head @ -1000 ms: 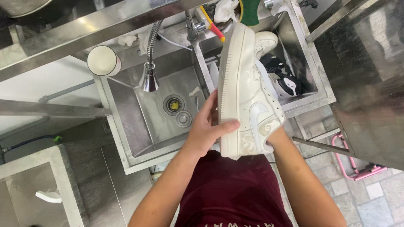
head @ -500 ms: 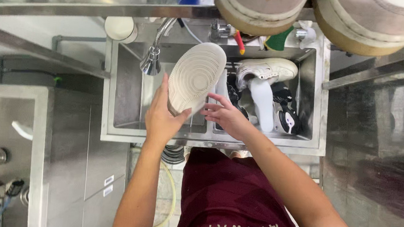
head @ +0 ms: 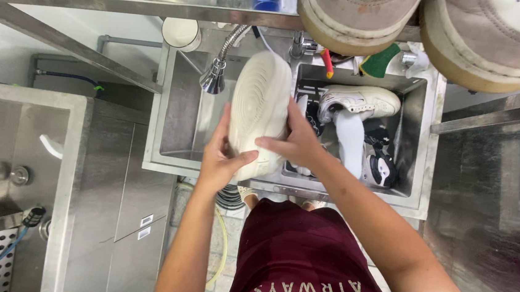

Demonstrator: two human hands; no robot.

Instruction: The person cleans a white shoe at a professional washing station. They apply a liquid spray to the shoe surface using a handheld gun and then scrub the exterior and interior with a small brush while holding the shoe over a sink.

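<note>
My left hand (head: 221,161) and right hand (head: 297,144) both grip a cream-white rubber-soled sneaker (head: 260,106), its ridged sole facing me, blurred above them.

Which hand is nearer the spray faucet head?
Left. The left hand grips the white shoe's lower edge, just below the faucet head; the right hand is across the sole, farther away.

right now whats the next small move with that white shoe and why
Probably tilt the white shoe sole-up toward the faucet head. Both the left hand and right hand grip it over the left basin, sole facing the camera, beside the spout.
</note>
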